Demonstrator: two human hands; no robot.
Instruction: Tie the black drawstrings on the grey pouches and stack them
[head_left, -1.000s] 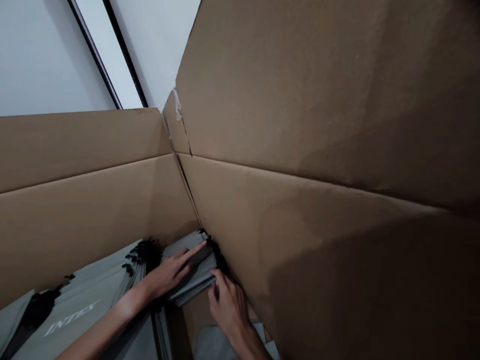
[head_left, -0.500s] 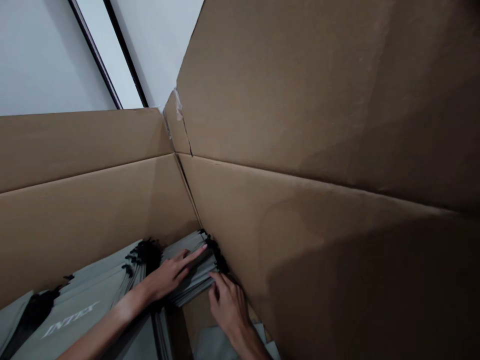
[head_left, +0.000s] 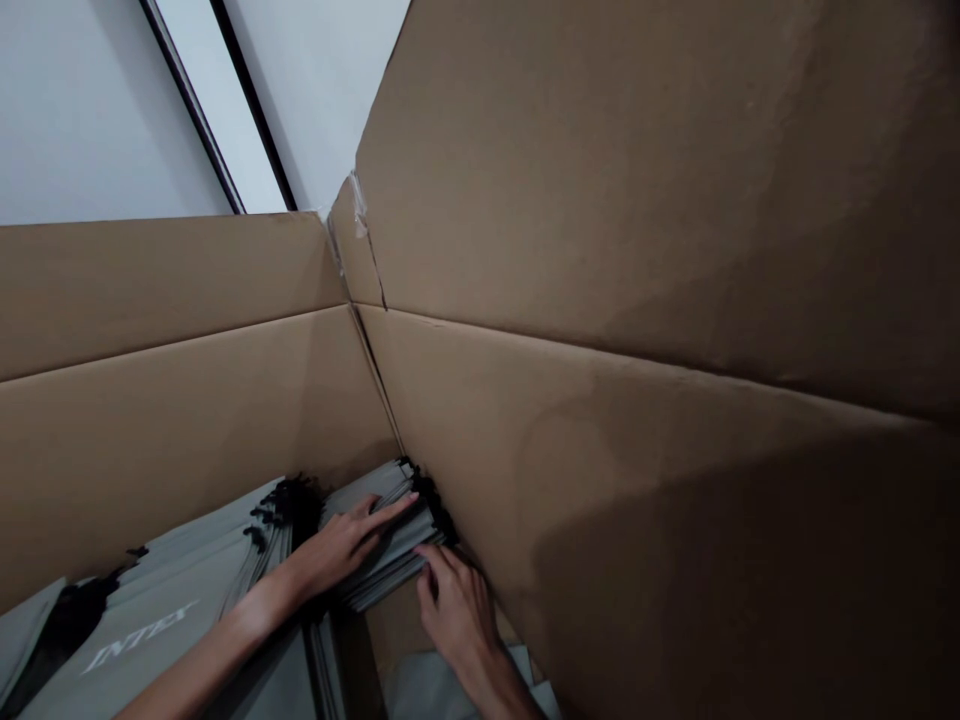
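A stack of grey, flat pieces with black edging (head_left: pixel 364 488) lies in the far corner of a cardboard box. My left hand (head_left: pixel 349 540) rests over this stack, fingers apart and one finger stretched toward the black edge. Just to the right, my right hand (head_left: pixel 456 598) has its thumb and fingertips close together at the stack's near edge; whether a layer is between them is too small to tell. Left of my left hand, a larger pile of grey pieces (head_left: pixel 187 575) shows white lettering and black bunched ends.
Tall cardboard walls (head_left: pixel 637 250) rise on the right and at the back left (head_left: pixel 187 410). More grey pieces (head_left: pixel 427 688) lie low beside my right wrist. Darker items stand at the lower left. A pale wall with dark strips shows above the box.
My left fingertip has shifted slightly to the right along the stack. My right fingertips have moved slightly left at its near edge.
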